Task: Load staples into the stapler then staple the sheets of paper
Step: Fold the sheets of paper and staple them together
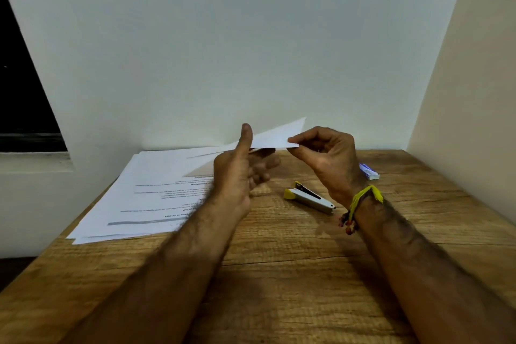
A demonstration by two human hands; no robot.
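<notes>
White walls (pixel 251 36) are closing in the far side and the right of a wooden desk (pixel 279 274), with a dark window (pixel 22 92) showing at the left. Lying on the desk's far left part is a loose stack of printed sheets (pixel 145 193), fanned a little at the near edges, the text facing away from the person. Both bare forearms are reaching in from the near edge. One sheet (pixel 275 137) is being lifted off the stack at its right end, its far corner pointing up toward the wall. The left hand (pixel 240 170) is sitting under this sheet with the thumb standing upright against the sheet's edge and the fingers loosely curled below; whether they are gripping the paper I cannot tell. The right hand (pixel 326 156) is pinching the sheet's near corner between thumb and forefinger, the other fingers curled in. Around the right wrist a yellow thread band (pixel 363 198) with small beads is hanging. Just below and between the hands, the stapler (pixel 310 197), grey with yellow ends, is lying on the desk, untouched. Behind the right hand, near the right wall, a small blue and white staple box (pixel 370 171) is resting on the desk.
</notes>
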